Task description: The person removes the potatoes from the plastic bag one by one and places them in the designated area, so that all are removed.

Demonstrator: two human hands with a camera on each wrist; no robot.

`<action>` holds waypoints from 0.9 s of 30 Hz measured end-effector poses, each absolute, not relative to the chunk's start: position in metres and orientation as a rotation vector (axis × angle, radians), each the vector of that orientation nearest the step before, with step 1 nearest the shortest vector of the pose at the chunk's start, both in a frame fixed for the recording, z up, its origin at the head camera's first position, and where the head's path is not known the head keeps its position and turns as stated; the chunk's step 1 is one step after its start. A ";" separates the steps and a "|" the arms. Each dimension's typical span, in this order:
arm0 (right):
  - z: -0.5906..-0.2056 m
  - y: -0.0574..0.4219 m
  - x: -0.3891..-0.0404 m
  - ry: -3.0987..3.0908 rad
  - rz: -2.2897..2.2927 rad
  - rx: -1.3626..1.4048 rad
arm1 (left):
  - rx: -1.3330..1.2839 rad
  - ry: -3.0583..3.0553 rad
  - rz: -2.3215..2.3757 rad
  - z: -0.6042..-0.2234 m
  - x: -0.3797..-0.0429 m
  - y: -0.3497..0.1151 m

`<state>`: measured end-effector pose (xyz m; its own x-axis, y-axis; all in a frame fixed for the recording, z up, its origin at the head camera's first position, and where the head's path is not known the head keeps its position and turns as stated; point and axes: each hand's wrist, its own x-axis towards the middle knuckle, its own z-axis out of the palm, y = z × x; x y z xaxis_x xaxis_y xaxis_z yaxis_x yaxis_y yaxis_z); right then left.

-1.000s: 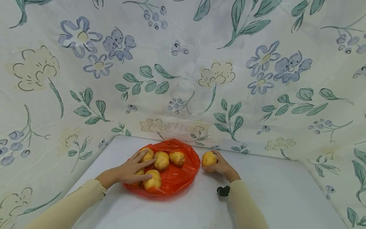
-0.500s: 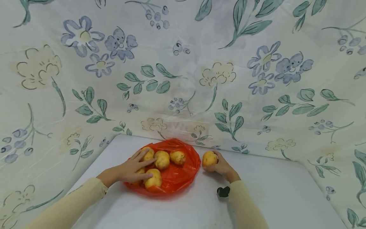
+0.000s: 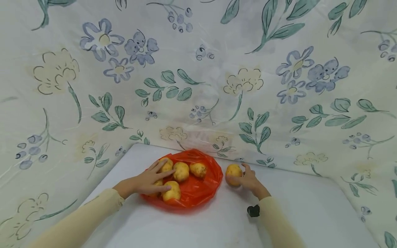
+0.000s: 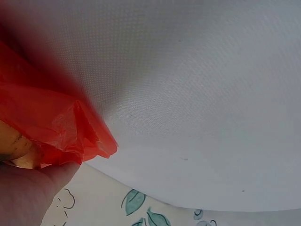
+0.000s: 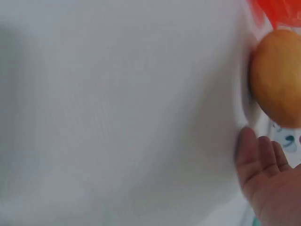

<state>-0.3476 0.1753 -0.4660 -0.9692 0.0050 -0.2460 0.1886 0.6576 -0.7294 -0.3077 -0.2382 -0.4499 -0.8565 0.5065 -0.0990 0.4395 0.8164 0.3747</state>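
In the head view a red plastic bag (image 3: 201, 193) lies spread on the table with several potatoes (image 3: 181, 172) in it. My left hand (image 3: 145, 182) rests with spread fingers over the potatoes on the bag's left side. The left wrist view shows part of that hand (image 4: 28, 193) against the bag's crumpled edge (image 4: 51, 113), a potato (image 4: 14, 143) behind it. To the right of the bag, a single potato (image 3: 233, 174) sits on the table. Beside it is my right hand (image 3: 250, 181); in the right wrist view its loosened fingers (image 5: 268, 157) stand apart from the potato (image 5: 280, 77).
The white table (image 3: 297, 203) reaches back to a flower-printed sheet (image 3: 198, 86) that rises behind and on both sides. A small black object (image 3: 253, 210) shows at the right sleeve's cuff.
The right hand's fingers have loosened from round the single potato, and the hand has drawn slightly to the right. The left hand keeps its place on the potatoes. The head view has shifted slightly.
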 end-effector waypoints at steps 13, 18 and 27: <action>-0.452 0.226 -0.345 3.233 -0.436 -0.147 | 0.722 2.824 0.495 -0.453 -0.308 -0.237; -0.443 0.235 -0.343 3.349 -0.219 -0.208 | 0.719 2.824 0.497 -0.455 -0.310 -0.237; -0.443 0.238 -0.342 3.380 -0.143 -0.217 | 0.747 2.821 0.496 -0.452 -0.309 -0.239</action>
